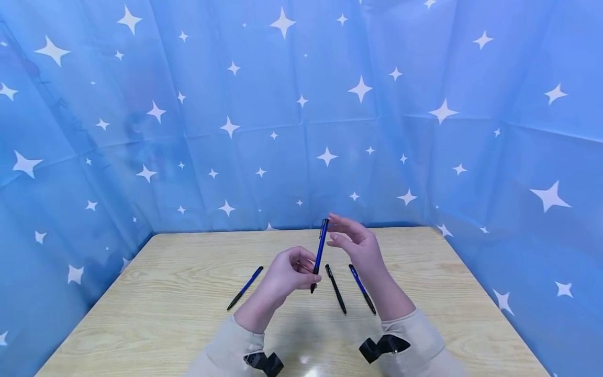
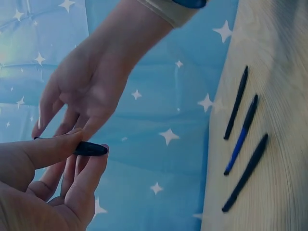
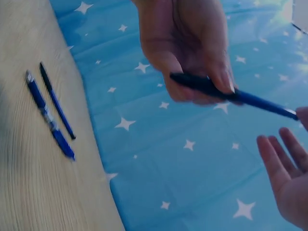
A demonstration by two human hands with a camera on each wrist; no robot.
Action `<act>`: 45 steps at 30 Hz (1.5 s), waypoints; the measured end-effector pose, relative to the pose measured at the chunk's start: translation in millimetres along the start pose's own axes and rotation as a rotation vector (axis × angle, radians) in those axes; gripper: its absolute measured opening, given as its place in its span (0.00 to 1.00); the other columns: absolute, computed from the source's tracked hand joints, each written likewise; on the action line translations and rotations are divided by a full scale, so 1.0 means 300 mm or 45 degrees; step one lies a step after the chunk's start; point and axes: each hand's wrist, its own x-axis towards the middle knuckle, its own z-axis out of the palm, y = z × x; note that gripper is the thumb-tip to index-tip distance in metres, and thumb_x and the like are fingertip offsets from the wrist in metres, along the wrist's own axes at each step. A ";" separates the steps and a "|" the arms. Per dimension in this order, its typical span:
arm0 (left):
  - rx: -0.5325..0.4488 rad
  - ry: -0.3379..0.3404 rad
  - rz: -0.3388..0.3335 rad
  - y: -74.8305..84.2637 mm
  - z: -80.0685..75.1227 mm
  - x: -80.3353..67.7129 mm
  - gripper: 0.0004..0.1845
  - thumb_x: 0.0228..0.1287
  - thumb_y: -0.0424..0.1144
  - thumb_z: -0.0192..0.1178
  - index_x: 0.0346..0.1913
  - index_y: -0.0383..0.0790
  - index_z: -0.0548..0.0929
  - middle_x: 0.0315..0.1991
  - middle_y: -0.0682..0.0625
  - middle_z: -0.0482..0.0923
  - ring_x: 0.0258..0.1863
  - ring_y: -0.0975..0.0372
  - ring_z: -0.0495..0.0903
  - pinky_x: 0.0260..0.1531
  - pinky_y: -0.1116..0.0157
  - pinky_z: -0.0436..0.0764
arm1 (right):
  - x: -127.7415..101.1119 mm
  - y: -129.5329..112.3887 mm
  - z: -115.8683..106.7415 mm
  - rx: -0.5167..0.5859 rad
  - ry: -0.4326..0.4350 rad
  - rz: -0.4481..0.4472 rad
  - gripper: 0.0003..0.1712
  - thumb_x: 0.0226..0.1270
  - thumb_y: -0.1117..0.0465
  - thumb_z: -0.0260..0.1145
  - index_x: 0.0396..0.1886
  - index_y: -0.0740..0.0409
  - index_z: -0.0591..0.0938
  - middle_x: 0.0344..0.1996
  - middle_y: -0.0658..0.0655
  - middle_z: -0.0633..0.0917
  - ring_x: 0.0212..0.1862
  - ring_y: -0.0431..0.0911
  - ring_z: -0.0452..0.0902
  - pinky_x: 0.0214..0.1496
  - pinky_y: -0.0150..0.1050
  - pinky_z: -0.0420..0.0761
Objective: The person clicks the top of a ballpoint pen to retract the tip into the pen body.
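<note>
A blue retractable pen with a black tip section stands steeply tilted above the table, its tip pointing down. My left hand pinches it by the black lower part between thumb and fingers. At the upper end is my right hand, fingers loosely bent, one fingertip right at the pen's top. From the right wrist view, the pen's black part juts out past the left thumb. The left wrist view shows the tip section between thumb and finger, with most of the barrel hidden.
On the wooden table lie a blue pen to the left, a black pen and another blue pen by the right forearm. The left wrist view shows a further dark pen. A blue star-patterned curtain surrounds the table.
</note>
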 end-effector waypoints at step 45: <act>1.020 0.339 -0.253 -0.307 -0.613 -0.014 0.15 0.47 0.22 0.72 0.40 0.30 0.85 0.30 0.47 0.79 0.30 0.58 0.78 0.28 0.61 0.81 | -0.155 0.153 -0.388 -0.881 -0.270 0.331 0.25 0.67 0.56 0.67 0.60 0.61 0.78 0.51 0.60 0.81 0.53 0.57 0.76 0.50 0.40 0.79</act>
